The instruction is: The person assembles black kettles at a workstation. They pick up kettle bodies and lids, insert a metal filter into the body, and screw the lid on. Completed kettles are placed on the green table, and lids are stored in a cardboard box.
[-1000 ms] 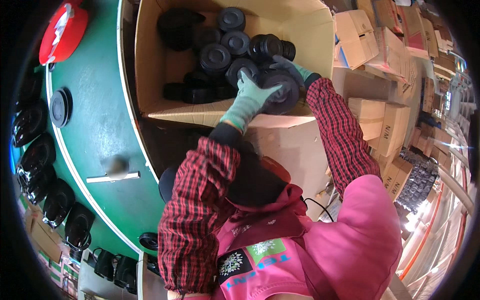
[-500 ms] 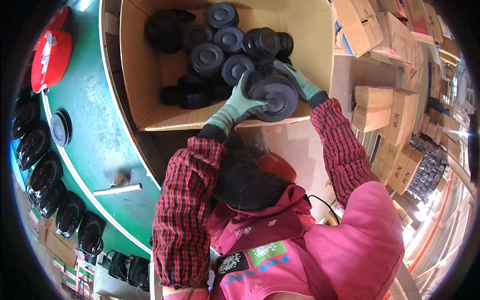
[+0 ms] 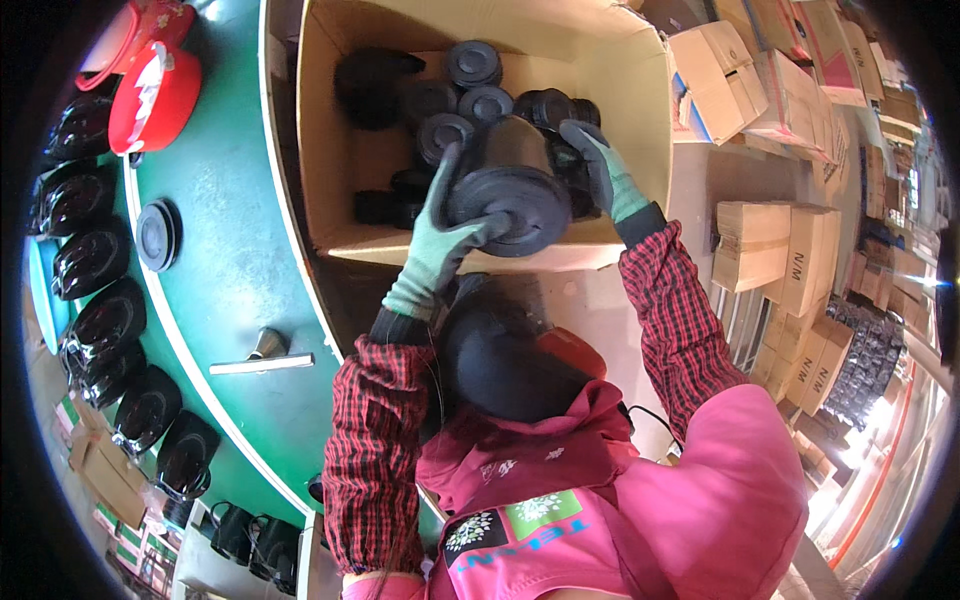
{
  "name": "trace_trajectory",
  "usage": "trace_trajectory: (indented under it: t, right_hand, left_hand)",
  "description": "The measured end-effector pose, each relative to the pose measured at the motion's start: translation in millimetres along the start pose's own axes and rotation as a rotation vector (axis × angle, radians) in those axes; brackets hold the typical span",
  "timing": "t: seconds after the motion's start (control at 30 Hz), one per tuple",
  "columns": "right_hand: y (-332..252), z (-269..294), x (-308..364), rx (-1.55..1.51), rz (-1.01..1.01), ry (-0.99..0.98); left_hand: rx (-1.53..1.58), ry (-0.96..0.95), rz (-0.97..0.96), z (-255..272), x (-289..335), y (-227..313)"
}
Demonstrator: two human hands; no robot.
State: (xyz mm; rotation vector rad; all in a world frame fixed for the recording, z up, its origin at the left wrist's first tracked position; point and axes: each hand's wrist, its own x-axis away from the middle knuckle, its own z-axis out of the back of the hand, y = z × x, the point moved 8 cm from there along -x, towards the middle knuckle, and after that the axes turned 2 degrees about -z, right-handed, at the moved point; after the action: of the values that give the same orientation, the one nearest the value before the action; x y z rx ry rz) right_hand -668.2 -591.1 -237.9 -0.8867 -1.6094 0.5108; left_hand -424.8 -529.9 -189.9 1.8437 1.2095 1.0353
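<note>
My left hand [image 3: 443,232], in a pale green glove with a grey palm, grips a stack of black round lids [image 3: 515,200]. Its thumb presses the round face turned toward me, and its fingers lie along the left side. My right hand [image 3: 606,165], gloved alike, is beside the stack's right side with fingers apart, seemingly not touching it. Both hands are over the near part of an open cardboard box [image 3: 345,238]. Inside, more stacked black lids [image 3: 475,65] stand and lean, and a dark bundle [image 3: 375,85] fills the far left corner.
On the left is a green worktable [image 3: 225,250] with a loose black lid pair [image 3: 158,235], a white-edged scraper-like tool [image 3: 262,362] and a red basin [image 3: 155,100]. Glossy black rounded shells [image 3: 95,260] line its far side. Cardboard cartons [image 3: 755,245] stand at the right.
The lid stack has moved left and tilted in my left hand. My right hand has come away from its side. The view has shifted, so box and table appear further right.
</note>
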Motion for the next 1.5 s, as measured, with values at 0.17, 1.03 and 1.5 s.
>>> trace_trajectory:
  t: [0.17,1.03,1.5]
  right_hand:
    - [55,-14,-43,-0.097,-0.33,-0.173]
    - [-55,-112,-77,0.852,0.267,-0.336]
    - [29,-135,-26,-0.157,-0.164,-0.598]
  left_hand:
    - [0.106,0.395,-0.046,115,22,-9]
    - [0.34,0.078,0.408,88,-6,29]
    - [-0.531,0.513,-0.362,69,38,154]
